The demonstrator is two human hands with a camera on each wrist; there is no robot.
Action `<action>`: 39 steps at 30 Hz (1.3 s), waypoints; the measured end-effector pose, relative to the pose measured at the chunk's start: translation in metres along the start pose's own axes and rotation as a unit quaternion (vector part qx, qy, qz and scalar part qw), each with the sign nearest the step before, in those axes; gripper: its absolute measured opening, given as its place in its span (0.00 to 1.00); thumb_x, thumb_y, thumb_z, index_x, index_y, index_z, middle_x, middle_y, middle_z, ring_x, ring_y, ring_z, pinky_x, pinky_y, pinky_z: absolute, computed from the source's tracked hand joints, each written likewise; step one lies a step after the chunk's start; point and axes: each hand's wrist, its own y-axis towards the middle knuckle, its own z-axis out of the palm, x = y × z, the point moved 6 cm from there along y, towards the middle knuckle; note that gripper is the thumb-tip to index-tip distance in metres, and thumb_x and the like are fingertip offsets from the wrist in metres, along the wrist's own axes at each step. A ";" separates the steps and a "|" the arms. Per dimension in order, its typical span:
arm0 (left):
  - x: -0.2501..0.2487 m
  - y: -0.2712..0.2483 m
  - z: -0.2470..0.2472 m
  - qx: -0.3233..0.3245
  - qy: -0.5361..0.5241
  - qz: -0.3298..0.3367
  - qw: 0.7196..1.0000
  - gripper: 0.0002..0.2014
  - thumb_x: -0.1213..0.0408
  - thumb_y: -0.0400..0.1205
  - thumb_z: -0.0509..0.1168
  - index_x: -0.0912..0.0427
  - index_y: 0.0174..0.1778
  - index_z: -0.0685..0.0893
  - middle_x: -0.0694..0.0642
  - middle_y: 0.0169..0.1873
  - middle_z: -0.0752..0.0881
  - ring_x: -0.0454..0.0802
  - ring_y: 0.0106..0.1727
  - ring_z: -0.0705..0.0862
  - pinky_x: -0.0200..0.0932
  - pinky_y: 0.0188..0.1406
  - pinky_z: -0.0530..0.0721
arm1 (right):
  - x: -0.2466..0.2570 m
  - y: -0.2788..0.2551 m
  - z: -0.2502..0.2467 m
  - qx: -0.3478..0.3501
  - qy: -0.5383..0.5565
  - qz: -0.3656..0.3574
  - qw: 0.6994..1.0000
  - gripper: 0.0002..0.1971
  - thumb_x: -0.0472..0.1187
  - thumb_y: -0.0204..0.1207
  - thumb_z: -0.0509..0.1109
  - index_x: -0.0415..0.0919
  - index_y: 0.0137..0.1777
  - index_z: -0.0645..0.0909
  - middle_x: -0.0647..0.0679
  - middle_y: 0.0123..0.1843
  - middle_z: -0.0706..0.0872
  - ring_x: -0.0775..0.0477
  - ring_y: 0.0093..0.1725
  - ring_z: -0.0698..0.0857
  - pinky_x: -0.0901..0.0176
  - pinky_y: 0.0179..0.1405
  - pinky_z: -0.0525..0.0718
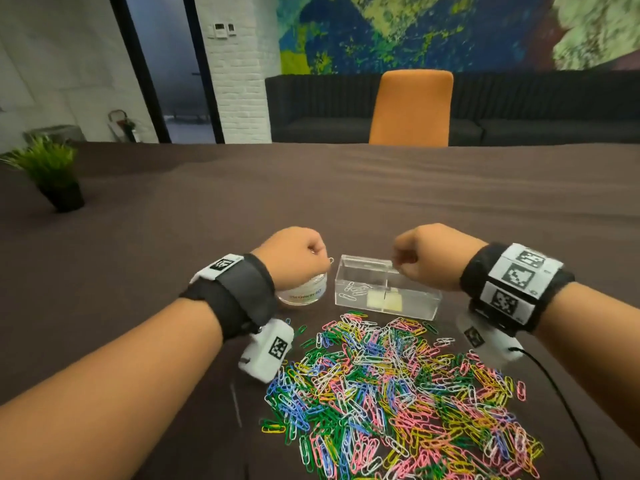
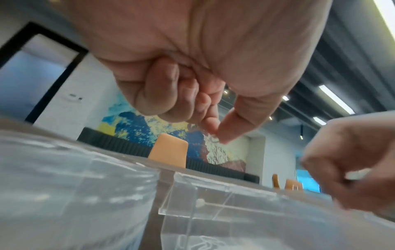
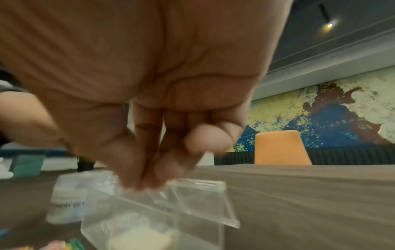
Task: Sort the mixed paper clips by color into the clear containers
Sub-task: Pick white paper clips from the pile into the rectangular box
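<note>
Pinching a white clip [image 1: 330, 260] in my left hand [image 1: 294, 252], I hovered beside the clear box [image 1: 388, 289]; right hand [image 1: 420, 256] fingers curled above it, contents unclear.

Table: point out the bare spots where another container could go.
Bare cloth lies beyond the clear box toward the orange chair, and left of the round jar toward the plant. The paper clips crowd the near side.

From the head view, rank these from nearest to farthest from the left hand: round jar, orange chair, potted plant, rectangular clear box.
1. Round jar, directly beneath the left hand.
2. Rectangular clear box, just to its right.
3. Potted plant, far left on the table.
4. Orange chair, beyond the table's far edge.
</note>
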 end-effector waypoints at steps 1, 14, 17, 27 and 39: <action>-0.012 0.013 0.005 0.001 0.018 0.018 1.000 0.05 0.61 0.76 0.66 0.53 0.34 0.81 0.44 0.33 0.83 0.43 0.36 0.79 0.39 0.39 0.74 | -0.007 -0.011 0.002 0.029 -0.014 0.007 0.999 0.07 0.40 0.76 0.67 0.51 0.46 0.86 0.57 0.40 0.85 0.51 0.43 0.84 0.61 0.44 0.79; -0.051 0.049 0.043 0.111 0.161 0.099 0.976 0.15 0.59 0.82 0.65 0.47 0.65 0.84 0.44 0.54 0.88 0.47 0.56 0.84 0.41 0.58 0.80 | -0.062 -0.067 0.060 0.193 -0.072 0.045 0.978 0.07 0.47 0.81 0.67 0.51 0.55 0.85 0.55 0.47 0.85 0.50 0.48 0.83 0.56 0.49 0.82; -0.037 0.036 0.019 0.073 0.151 0.084 0.982 0.10 0.62 0.79 0.67 0.47 0.53 0.89 0.41 0.43 0.86 0.47 0.51 0.85 0.42 0.56 0.82 | -0.054 -0.057 0.078 0.193 -0.103 0.011 0.976 0.01 0.47 0.80 0.68 0.54 0.48 0.79 0.54 0.47 0.83 0.49 0.47 0.82 0.57 0.46 0.80; 0.049 -0.052 0.016 0.176 0.143 -0.024 0.974 0.04 0.55 0.72 0.77 0.48 0.38 0.90 0.39 0.28 0.88 0.34 0.30 0.83 0.37 0.40 0.83 | -0.053 -0.053 0.061 0.137 -0.015 0.014 0.990 0.08 0.38 0.73 0.72 0.48 0.35 0.79 0.56 0.32 0.84 0.61 0.33 0.81 0.62 0.34 0.78; 0.051 -0.071 0.042 0.190 0.159 -0.027 0.969 0.04 0.56 0.76 0.74 0.46 0.45 0.91 0.40 0.37 0.87 0.39 0.40 0.82 0.37 0.44 0.79 | 0.041 -0.002 0.067 0.162 0.092 -0.004 0.982 0.07 0.39 0.79 0.63 0.42 0.44 0.82 0.50 0.34 0.85 0.50 0.31 0.82 0.62 0.31 0.81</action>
